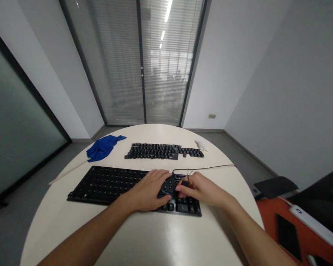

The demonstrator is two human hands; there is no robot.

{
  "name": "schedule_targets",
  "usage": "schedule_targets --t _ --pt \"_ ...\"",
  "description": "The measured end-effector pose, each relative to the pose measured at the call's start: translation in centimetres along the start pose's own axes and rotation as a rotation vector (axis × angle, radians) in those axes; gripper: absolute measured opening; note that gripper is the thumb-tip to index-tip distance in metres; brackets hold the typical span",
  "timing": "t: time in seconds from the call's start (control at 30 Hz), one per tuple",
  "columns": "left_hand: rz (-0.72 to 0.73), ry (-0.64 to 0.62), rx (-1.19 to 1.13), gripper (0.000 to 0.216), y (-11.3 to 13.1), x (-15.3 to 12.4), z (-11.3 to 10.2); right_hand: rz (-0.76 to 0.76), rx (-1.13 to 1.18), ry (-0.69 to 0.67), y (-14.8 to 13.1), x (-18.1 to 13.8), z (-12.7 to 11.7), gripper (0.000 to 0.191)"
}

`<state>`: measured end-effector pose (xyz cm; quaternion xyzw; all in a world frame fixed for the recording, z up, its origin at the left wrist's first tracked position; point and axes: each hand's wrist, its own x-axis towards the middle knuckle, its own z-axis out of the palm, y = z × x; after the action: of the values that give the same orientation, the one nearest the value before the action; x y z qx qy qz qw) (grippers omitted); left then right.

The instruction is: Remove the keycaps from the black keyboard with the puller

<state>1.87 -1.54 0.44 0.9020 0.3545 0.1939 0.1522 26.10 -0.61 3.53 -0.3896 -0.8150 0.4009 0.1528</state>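
A black keyboard (111,186) lies on the table in front of me, most of its left side bare of keycaps. Some keycaps (182,207) still sit at its right end. My left hand (148,190) rests flat across the keyboard's middle-right part, fingers spread, covering some of the switches. Over the number pad, my right hand (197,188) is closed on what looks like a wire keycap puller (188,173), its thin wires pointing up. A small black piece (185,183) shows at its fingertips; whether it is a keycap or the handle, I cannot tell.
Loose black keycaps (152,151) lie in rows beyond the keyboard. A blue cloth (104,147) on a pale stick (69,173) is at the left; a crumpled white tissue (201,144) at the right. The cable (211,167) crosses the round table. A phone (288,236) and power strip (313,224) rest on a red chair.
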Motion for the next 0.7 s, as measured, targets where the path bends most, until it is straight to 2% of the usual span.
schedule_targets --t 0.13,0.23,0.4,0.57,0.7 --pt "0.005 0.016 -0.019 0.060 0.2 0.0 -0.2 0.072 0.267 0.001 0.9 0.2 0.3 0.041" --pt "0.015 0.039 -0.050 0.059 0.1 0.1 -0.2 0.069 0.358 0.060 1.5 0.7 0.6 0.042" --pt "-0.060 0.127 -0.130 0.050 -0.1 0.7 0.2 0.007 0.323 0.270 1.8 1.4 1.1 0.041" --pt "-0.175 0.197 -0.191 0.028 0.1 1.3 0.6 -0.063 0.282 0.385 1.3 1.8 1.5 0.038" --pt "-0.199 0.234 -0.270 0.012 -0.2 1.4 0.9 -0.115 0.192 0.417 0.8 2.2 2.0 0.031"
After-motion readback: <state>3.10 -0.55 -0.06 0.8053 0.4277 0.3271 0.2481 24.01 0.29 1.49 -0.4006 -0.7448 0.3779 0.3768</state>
